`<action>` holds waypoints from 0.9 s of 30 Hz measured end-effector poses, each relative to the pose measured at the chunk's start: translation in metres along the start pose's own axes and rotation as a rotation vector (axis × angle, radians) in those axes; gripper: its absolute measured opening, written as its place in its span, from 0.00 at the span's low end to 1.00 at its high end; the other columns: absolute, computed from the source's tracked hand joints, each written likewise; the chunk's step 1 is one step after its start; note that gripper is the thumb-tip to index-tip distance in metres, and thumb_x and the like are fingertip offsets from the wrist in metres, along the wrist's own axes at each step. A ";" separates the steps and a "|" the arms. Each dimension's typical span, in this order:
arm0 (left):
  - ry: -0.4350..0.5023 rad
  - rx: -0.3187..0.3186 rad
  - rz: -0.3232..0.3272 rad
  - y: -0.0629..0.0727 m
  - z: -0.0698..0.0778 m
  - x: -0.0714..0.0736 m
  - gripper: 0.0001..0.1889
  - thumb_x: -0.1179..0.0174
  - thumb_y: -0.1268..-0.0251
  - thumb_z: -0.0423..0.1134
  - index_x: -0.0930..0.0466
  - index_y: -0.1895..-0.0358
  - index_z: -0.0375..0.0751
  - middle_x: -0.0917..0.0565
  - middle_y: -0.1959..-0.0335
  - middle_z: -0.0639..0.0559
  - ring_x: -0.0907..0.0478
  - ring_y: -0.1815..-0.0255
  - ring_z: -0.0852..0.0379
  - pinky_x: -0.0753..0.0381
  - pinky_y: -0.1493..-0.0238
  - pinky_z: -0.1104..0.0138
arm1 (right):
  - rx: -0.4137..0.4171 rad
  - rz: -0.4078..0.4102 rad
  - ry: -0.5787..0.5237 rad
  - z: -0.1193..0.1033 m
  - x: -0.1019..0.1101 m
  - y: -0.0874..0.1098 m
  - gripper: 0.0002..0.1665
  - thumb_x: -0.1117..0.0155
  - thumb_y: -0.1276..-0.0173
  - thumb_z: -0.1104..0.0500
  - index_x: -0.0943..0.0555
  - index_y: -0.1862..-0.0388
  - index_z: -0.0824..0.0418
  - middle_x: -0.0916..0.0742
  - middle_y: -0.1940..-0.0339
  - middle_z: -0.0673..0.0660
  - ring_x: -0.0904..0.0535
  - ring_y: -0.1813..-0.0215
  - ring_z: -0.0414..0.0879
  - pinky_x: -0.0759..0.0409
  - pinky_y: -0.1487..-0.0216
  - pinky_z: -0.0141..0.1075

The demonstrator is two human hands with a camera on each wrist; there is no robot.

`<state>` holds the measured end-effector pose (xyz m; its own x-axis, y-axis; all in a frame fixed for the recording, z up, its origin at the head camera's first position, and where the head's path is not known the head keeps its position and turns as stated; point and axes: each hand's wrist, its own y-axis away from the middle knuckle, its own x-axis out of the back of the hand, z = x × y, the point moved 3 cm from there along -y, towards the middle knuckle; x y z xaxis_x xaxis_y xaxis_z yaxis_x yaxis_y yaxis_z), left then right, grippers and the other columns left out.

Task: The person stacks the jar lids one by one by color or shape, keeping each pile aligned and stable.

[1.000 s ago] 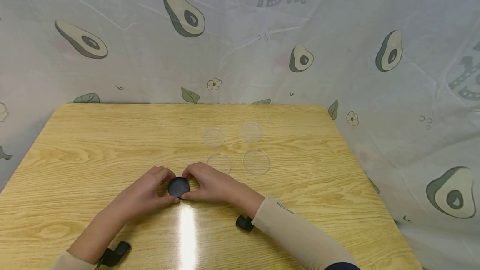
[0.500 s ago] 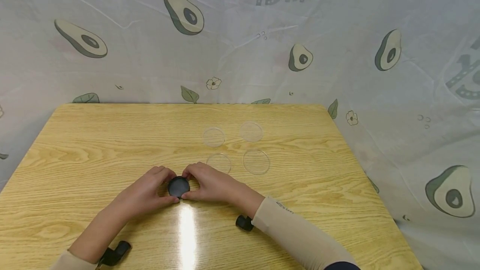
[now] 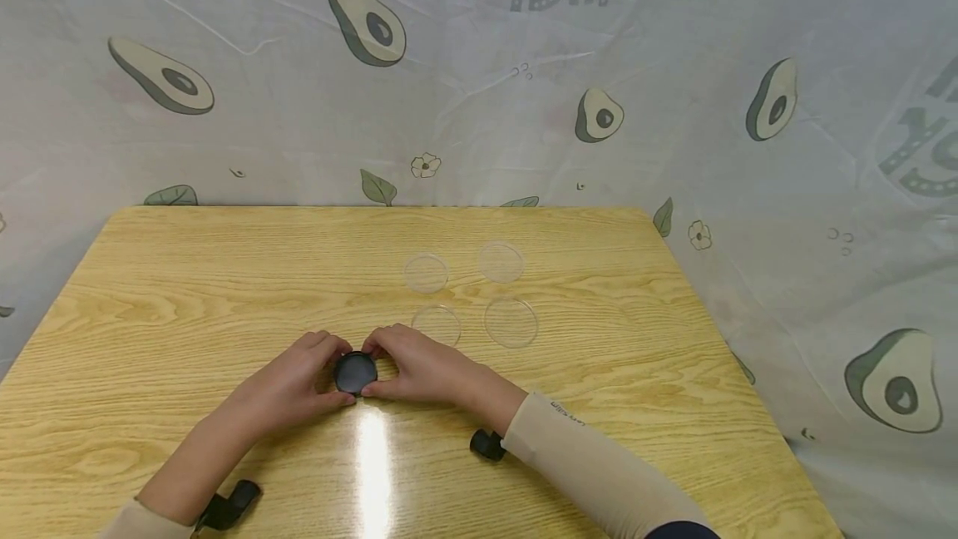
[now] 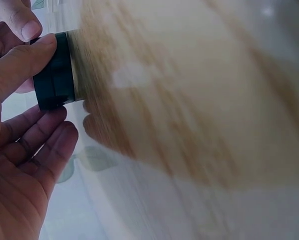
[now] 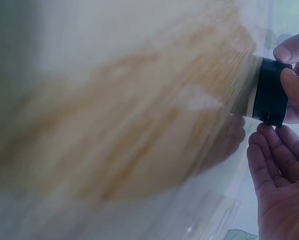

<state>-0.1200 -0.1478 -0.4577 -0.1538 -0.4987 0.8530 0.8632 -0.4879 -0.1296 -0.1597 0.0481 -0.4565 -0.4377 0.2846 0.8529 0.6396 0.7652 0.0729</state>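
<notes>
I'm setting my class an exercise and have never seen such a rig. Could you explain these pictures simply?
No machine here: a person's left hand and right hand do the work. The wide pictures come from a camera worn on the head; the two close-ups come from cameras on the wrists. On the wooden table, beyond the right hand, lie four clear round discs. Both hands hold one black round object between them. In the close-ups it looks like a short cylinder.

Blk disc [image 3: 355, 373] ptly hidden, R sleeve [image 3: 602, 464] txt [image 3: 566, 413] illegible
</notes>
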 end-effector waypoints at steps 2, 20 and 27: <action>-0.001 0.000 -0.001 0.000 0.000 0.000 0.27 0.19 0.46 0.45 0.19 0.46 0.40 0.17 0.52 0.51 0.20 0.49 0.54 0.16 0.51 0.58 | -0.003 0.001 -0.002 0.000 0.000 0.000 0.30 0.26 0.30 0.43 0.22 0.37 0.56 0.14 0.42 0.50 0.20 0.40 0.39 0.22 0.36 0.27; 0.017 0.058 -0.085 -0.023 0.006 0.018 0.42 0.33 0.34 0.66 0.26 0.32 0.32 0.19 0.42 0.40 0.21 0.40 0.41 0.16 0.46 0.48 | -0.087 0.032 -0.067 0.020 0.029 0.023 0.40 0.30 0.28 0.39 0.28 0.25 0.57 0.19 0.30 0.52 0.24 0.27 0.45 0.23 0.27 0.40; 0.022 0.004 -0.134 -0.056 0.014 0.021 0.40 0.33 0.31 0.60 0.27 0.30 0.31 0.20 0.39 0.37 0.20 0.38 0.39 0.16 0.41 0.45 | -0.131 0.073 -0.048 0.046 0.056 0.033 0.42 0.29 0.28 0.41 0.30 0.23 0.59 0.21 0.27 0.55 0.28 0.24 0.50 0.26 0.24 0.48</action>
<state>-0.1649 -0.1202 -0.4256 -0.2786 -0.4450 0.8511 0.8363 -0.5482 -0.0129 -0.1919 0.1154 -0.4301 -0.4148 0.3667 0.8327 0.7465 0.6605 0.0811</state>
